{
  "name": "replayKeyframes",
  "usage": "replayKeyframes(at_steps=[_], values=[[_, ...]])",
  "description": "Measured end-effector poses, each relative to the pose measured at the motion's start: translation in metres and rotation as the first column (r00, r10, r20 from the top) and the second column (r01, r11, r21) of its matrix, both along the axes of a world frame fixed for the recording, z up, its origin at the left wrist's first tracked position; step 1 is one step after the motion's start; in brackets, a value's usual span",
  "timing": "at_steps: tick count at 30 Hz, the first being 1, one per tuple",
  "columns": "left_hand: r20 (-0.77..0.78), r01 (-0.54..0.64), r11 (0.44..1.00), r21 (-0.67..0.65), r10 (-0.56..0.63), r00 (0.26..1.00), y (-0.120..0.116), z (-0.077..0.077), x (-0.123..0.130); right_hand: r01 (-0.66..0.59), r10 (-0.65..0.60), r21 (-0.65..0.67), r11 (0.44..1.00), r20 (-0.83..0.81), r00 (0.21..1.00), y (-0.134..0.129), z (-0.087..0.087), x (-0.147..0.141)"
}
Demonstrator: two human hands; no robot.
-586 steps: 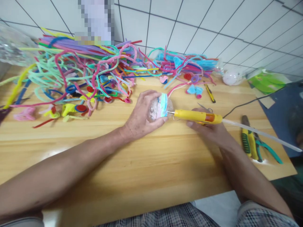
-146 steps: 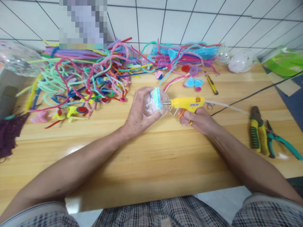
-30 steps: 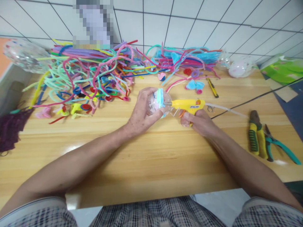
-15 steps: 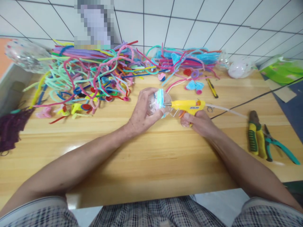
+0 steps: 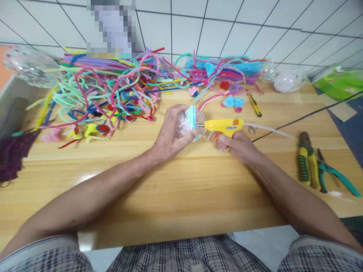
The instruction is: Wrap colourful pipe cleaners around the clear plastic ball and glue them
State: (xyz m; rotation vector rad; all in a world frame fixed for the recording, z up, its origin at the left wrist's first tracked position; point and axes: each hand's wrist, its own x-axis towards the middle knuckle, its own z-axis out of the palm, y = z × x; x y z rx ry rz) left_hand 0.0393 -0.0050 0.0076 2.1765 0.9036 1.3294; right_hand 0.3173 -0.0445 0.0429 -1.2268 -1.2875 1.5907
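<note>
My left hand (image 5: 170, 130) is wrapped round a clear ball (image 5: 184, 121), thumb below and fingers over the top. Round the ball runs a pastel band (image 5: 192, 115) of what looks like pipe cleaners, in blue, green and pink. In my right hand (image 5: 234, 143) is a yellow hot glue gun (image 5: 221, 125), its grip in my palm and a finger at the orange trigger. The metal nozzle points left and meets the band's right side. A translucent glue stick (image 5: 269, 130) trails out of the gun's back end.
Tangled pipe cleaners (image 5: 96, 87) cover the back left, with bundles (image 5: 227, 70) at the back right. A yellow utility knife (image 5: 254, 105) and a blue bow (image 5: 233, 102) lie beyond the gun. Pliers (image 5: 307, 162) and teal-handled cutters (image 5: 334, 172) lie at right. A black cord (image 5: 300, 118) crosses the table.
The glue gun's back end has shifted slightly left and down with my right hand. The nozzle stays at the band, and my left hand keeps its hold on the ball.
</note>
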Motion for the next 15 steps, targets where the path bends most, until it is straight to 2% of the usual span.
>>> replayKeyframes(at_steps=[3,5,7,9,11,12,13,15], values=[[-0.002,0.005,1.0,0.013,-0.005,1.0,-0.001,0.0,0.0,-0.014,0.014,0.0,1.0,-0.002,1.0,-0.002,0.002,-0.002],[-0.004,0.003,1.0,0.013,-0.003,1.0,-0.001,0.0,-0.001,-0.003,0.003,0.012,1.0,-0.02,1.0,-0.003,0.011,0.0],[0.004,-0.002,1.0,0.014,0.002,1.0,-0.001,-0.001,-0.002,0.084,-0.083,0.063,0.994,-0.019,0.996,0.0,0.025,0.009],[0.021,-0.003,1.0,0.009,0.003,1.0,0.001,-0.003,-0.002,0.239,-0.246,0.169,0.956,0.024,0.969,0.01,0.039,0.029],[0.045,-0.003,1.0,-0.001,0.003,0.999,0.003,-0.007,-0.002,0.389,-0.439,0.326,0.862,0.091,0.894,0.026,0.047,0.059],[0.054,-0.001,1.0,-0.004,0.001,0.999,0.004,-0.009,-0.002,0.449,-0.541,0.402,0.798,0.149,0.828,0.035,0.048,0.076],[0.063,-0.001,1.0,-0.006,0.001,0.998,0.005,-0.011,-0.002,0.5,-0.633,0.445,0.743,0.221,0.742,0.044,0.047,0.094],[0.078,-0.004,1.0,-0.003,0.004,0.997,0.008,-0.014,-0.001,0.597,-0.745,0.448,0.665,0.358,0.562,0.061,0.038,0.127]])
